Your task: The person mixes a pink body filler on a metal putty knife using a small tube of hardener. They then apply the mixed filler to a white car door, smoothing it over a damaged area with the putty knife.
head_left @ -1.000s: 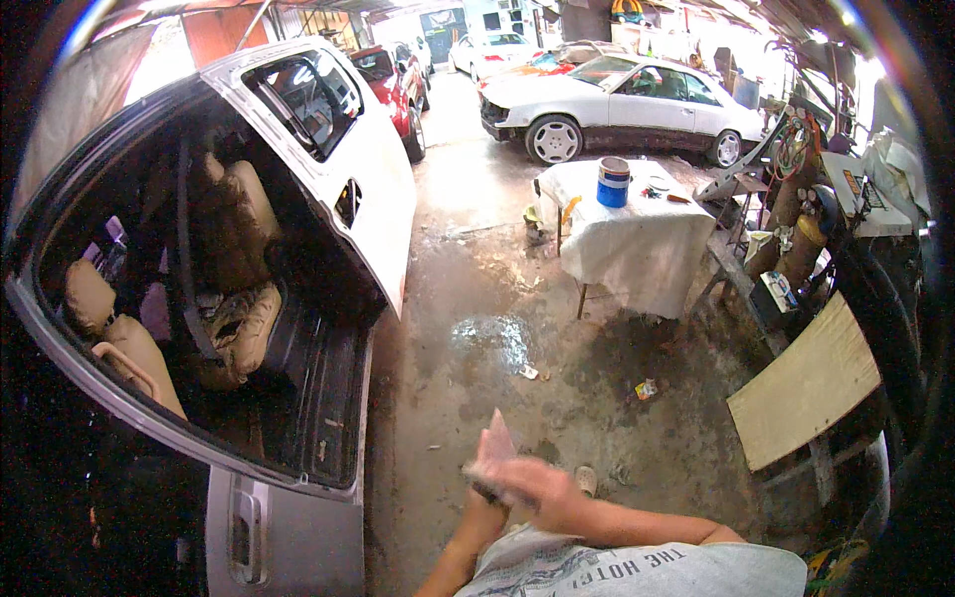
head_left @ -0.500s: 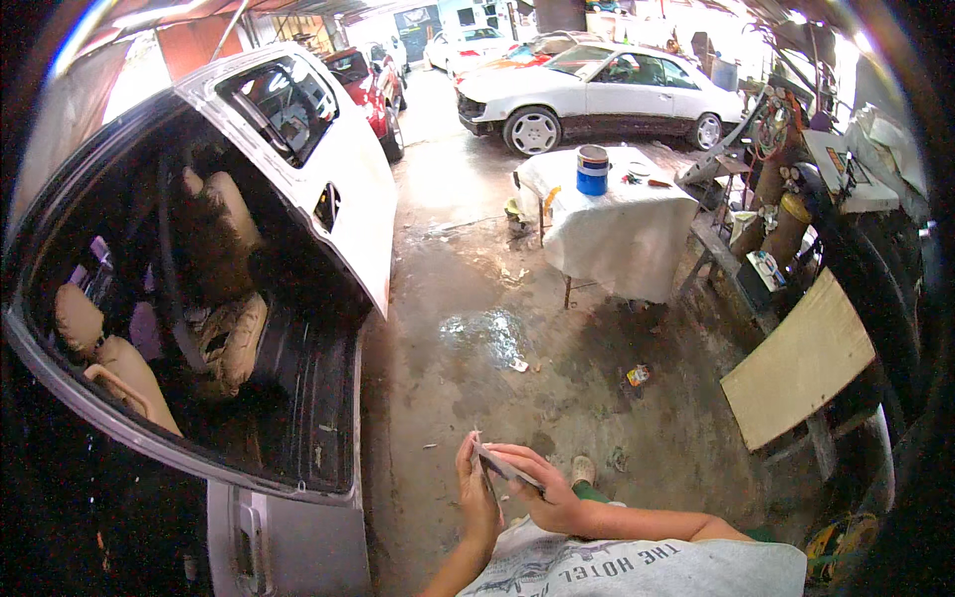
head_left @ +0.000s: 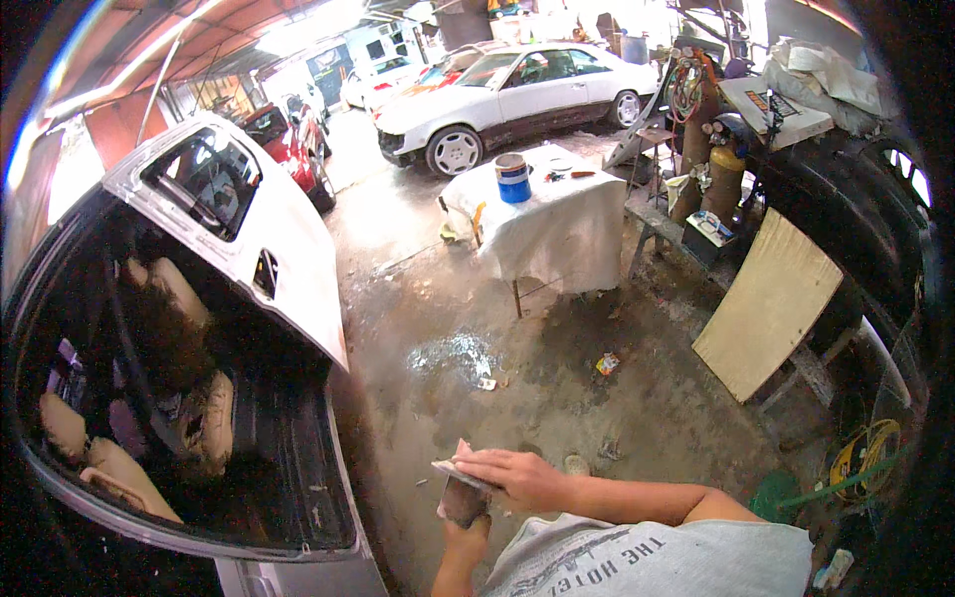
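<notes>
My hands are together at the lower middle. My left hand (head_left: 466, 529) is wrapped behind a flat, dark grey pad (head_left: 460, 497), its fingers mostly hidden. My right hand (head_left: 520, 478) lies across the top of the pad, fingers pressed on a pale pink folded sheet (head_left: 448, 464), which looks like abrasive paper. To the left stands a light-coloured vehicle (head_left: 298, 303) with its rear door open, showing beige seats (head_left: 134, 478) inside. My forearms come up over a grey printed shirt.
A cloth-covered table (head_left: 557, 239) holds a blue bucket (head_left: 512, 184). Behind it stands a white coupe (head_left: 532, 95). At right are gas cylinders (head_left: 726, 169), a leaning tan board (head_left: 766, 298) and coiled hoses (head_left: 865, 458). Wet concrete floor (head_left: 443, 358) lies between.
The view has turned rightward, shifting the cars and table leftward. My right hand has slid onto the top of the pad and sheet, and my hands sit a little further left.
</notes>
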A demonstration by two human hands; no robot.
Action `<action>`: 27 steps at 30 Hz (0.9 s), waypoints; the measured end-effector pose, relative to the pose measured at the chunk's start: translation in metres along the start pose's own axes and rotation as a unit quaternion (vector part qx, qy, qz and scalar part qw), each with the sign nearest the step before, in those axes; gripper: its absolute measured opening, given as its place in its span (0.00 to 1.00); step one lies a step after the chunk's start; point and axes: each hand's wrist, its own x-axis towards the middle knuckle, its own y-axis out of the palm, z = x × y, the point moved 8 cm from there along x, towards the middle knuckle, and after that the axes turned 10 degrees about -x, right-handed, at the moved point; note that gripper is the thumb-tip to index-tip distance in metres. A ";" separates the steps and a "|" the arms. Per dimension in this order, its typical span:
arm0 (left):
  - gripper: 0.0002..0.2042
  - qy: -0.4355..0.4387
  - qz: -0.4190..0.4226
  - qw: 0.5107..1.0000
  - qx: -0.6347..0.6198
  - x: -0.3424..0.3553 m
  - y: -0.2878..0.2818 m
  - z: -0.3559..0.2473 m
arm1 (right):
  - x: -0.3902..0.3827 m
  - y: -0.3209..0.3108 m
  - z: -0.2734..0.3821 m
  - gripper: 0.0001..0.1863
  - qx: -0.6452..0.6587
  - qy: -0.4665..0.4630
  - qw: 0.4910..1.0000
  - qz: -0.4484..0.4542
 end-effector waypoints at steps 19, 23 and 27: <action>0.37 0.016 0.091 0.996 0.000 0.052 0.085 0.005 | -0.049 -0.055 -0.054 0.22 0.094 0.191 0.967 -0.143; 0.38 0.072 0.083 0.983 0.145 0.079 0.132 0.000 | -0.066 -0.089 -0.071 0.23 0.050 0.180 0.970 -0.153; 0.38 0.077 0.129 0.985 0.090 0.110 0.213 0.014 | -0.095 -0.151 -0.133 0.24 0.058 0.281 0.932 -0.222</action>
